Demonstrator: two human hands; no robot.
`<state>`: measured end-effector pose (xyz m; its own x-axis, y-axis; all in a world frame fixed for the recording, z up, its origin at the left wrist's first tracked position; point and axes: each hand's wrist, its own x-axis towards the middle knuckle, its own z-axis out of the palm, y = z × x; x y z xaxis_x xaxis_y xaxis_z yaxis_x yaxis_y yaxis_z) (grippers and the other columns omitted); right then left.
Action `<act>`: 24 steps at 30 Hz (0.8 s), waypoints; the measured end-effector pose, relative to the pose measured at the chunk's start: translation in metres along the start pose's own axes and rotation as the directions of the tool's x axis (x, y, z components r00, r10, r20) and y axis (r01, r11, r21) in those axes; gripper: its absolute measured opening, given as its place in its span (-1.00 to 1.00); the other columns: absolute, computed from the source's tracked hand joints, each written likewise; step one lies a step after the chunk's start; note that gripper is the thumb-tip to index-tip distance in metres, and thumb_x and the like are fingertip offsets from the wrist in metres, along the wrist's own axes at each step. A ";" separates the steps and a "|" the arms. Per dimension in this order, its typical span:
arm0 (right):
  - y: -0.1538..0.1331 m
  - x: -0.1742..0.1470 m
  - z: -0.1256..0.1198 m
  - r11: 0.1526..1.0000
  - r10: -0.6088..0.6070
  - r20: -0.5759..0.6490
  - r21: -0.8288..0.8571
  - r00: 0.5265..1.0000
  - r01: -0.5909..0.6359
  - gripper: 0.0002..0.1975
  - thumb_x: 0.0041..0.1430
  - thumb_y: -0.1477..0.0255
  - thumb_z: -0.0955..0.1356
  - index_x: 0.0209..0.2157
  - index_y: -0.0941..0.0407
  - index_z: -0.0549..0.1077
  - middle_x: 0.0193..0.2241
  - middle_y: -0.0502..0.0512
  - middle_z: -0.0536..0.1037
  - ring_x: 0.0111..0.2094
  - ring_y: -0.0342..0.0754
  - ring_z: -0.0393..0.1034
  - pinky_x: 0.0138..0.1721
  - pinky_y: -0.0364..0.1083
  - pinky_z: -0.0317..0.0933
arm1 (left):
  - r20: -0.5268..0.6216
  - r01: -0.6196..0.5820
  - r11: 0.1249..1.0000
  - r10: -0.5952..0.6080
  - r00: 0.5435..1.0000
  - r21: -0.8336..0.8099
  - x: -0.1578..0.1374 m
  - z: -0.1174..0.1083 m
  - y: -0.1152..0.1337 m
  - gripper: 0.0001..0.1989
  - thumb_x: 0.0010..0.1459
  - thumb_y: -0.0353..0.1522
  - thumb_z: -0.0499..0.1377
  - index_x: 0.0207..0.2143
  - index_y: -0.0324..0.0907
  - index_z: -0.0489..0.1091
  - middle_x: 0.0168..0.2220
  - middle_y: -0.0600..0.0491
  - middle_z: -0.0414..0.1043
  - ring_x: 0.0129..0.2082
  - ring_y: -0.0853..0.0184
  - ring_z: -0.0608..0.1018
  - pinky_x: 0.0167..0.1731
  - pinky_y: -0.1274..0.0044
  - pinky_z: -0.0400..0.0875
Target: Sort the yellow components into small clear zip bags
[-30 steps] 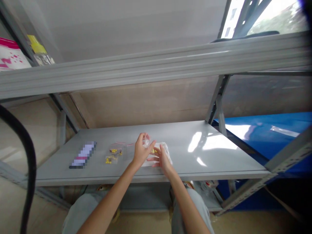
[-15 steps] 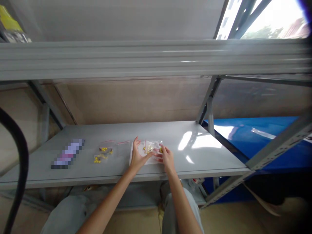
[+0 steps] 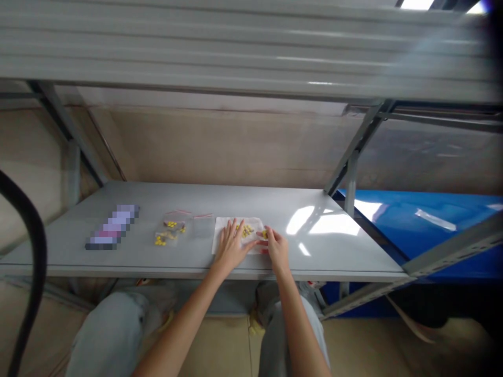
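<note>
My left hand [image 3: 230, 248] rests on a white sheet [image 3: 219, 226] that looks like paper or tissue, fingers spread and apart. Small yellow pieces [image 3: 247, 230] lie on the sheet just beyond its thumb and fingertips; their exact kind is too small to make out. My right hand [image 3: 277, 248], at the sheet's right side, has its fingers closed around a small yellow piece [image 3: 264, 234]. Left of the sheet is a flat clear zip bag [image 3: 203, 226] with a red strip. Further left, clear bags [image 3: 171, 233] contain more yellow pieces.
A phone-like pixelated object [image 3: 112, 228] lies on the left of the grey shelf [image 3: 141, 262]. Metal uprights [image 3: 359, 149] and an overhead shelf beam [image 3: 236, 57] frame the space. A black cable [image 3: 37, 246] hangs at left; a blue surface [image 3: 424, 225] is on the right.
My left hand has lowered from a raised, cupped pose to lie flatter on the sheet. The clear bag seen between my hands no longer shows plainly there. The view has tilted downward.
</note>
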<state>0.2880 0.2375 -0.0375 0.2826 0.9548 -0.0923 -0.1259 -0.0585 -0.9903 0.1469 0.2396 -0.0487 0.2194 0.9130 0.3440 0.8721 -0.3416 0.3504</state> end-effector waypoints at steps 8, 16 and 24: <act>0.004 0.000 0.006 0.998 -0.023 -0.022 -0.051 0.999 0.022 -0.41 0.03 0.04 0.23 -0.11 0.25 0.41 -0.22 0.30 0.55 -0.41 0.05 0.51 -0.66 -0.16 0.31 | 0.009 -0.025 0.992 0.024 1.000 0.121 -0.001 0.003 0.000 -0.36 0.20 0.00 -0.18 0.21 -0.19 0.04 0.24 -0.09 0.05 0.24 0.14 0.08 0.17 0.26 0.02; 0.005 -0.003 0.009 0.997 -0.070 -0.022 -0.040 0.997 0.069 -0.31 0.03 0.05 0.24 0.05 0.27 0.30 -0.17 0.33 0.53 -0.36 0.05 0.51 -0.64 -0.15 0.33 | 0.008 -0.026 0.990 0.025 1.000 0.138 -0.003 0.004 0.000 -0.38 0.22 -0.03 -0.17 0.21 -0.19 0.03 0.23 -0.10 0.06 0.23 0.16 0.10 0.17 0.27 0.03; -0.003 -0.009 0.013 0.993 -0.114 0.003 -0.014 0.994 0.114 -0.11 -0.10 0.15 0.39 0.20 0.27 0.09 -0.12 0.31 0.52 -0.32 0.06 0.50 -0.57 -0.14 0.38 | 0.016 -0.035 0.995 0.034 0.999 0.089 -0.004 0.001 0.001 -0.42 0.22 -0.05 -0.16 0.21 -0.10 0.04 0.24 -0.04 0.06 0.23 0.14 0.10 0.16 0.22 0.03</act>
<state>0.2733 0.2331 -0.0325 0.2924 0.9561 0.0212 -0.0801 0.0465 -0.9957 0.1475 0.2362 -0.0507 0.2560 0.9042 0.3418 0.8993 -0.3524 0.2588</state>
